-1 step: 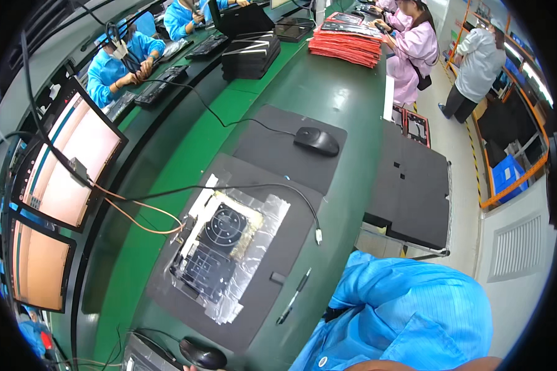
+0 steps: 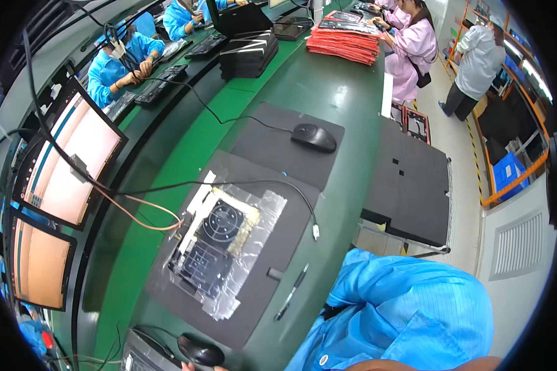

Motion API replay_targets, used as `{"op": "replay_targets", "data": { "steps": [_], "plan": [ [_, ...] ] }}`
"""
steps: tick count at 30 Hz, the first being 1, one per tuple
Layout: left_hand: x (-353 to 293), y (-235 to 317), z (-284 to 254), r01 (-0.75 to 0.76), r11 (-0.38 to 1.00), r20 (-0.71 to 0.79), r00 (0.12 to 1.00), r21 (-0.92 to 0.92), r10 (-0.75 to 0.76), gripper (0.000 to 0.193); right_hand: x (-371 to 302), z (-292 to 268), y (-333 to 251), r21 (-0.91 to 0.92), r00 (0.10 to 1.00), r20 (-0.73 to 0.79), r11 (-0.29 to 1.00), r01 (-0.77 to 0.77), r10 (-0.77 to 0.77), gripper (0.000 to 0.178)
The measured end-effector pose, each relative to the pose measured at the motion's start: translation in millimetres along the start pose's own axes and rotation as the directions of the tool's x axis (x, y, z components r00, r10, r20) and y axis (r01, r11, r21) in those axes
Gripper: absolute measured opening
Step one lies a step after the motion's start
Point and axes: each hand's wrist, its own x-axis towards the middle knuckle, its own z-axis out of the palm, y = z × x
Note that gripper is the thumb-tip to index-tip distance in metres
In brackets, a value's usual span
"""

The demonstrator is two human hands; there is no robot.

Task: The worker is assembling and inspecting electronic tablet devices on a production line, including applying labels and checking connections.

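along the lower end of the smooth, glossy dark-green worktop [image 2: 359,136] sits a rounded black plastic mouse [image 2: 201,350]. beside it, at the lower rim, only fingertips of a bare hand [image 2: 188,366] show; which hand, whether it touches the mouse, and whether it is spread or pressed together, i cannot tell.

farther up, a matte dark-grey foam mat [image 2: 281,247] reaches near the worktop's right edge. on it lies crinkled silver film [image 2: 247,269] under a flat black panel [image 2: 204,266] printed with white concentric circles and square lines, bordered by crumbly yellowish foam [image 2: 250,222]. a thin black cable [image 2: 241,182] crosses above, ending in a small white plug [image 2: 315,232]. a slim black-and-clear pen [image 2: 291,292] lies between mat and right edge. at the worktop's far end rises a stack of red-edged sheets [image 2: 343,46]. lettering on the rectangular black-framed monitors [image 2: 71,154] is too small to read.
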Motion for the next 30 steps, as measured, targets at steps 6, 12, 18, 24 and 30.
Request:
{"op": "replay_targets", "data": {
  "steps": [6, 12, 18, 24, 30],
  "plan": [
    [-24, -28, 8, -0.018, 1.0, -0.083, 0.996, -0.024, 0.016, 0.047, -28, -6, 40, -0.144, 0.965, -0.048, 0.958, 0.247, -0.256, 0.047],
    [0, -19, 36, -0.156, 0.98, -0.266, 0.956, -0.122, 0.12, 0.033, 13, 5, -22, -0.216, 0.523, 0.176, 0.486, 0.847, -0.834, 0.043],
    [-14, -21, 22, -0.126, 0.985, -0.4, 0.914, -0.116, 0.07, 0.025, 70, -18, -53, -0.289, 0.276, 0.099, 0.238, 0.927, -0.956, 0.04],
    [-8, -22, 35, -0.182, 0.963, -0.434, 0.897, -0.198, 0.08, 0.021, -30, -134, -74, 0.008, 0.251, 0.478, 0.29, 0.957, -0.842, 0.039],
    [-12, -17, 32, -0.189, 0.957, -0.455, 0.888, -0.219, 0.071, 0.02, -64, -166, -91, 0.394, 0.145, -0.115, 0.089, 0.915, -0.983, 0.008]
  ]
}}
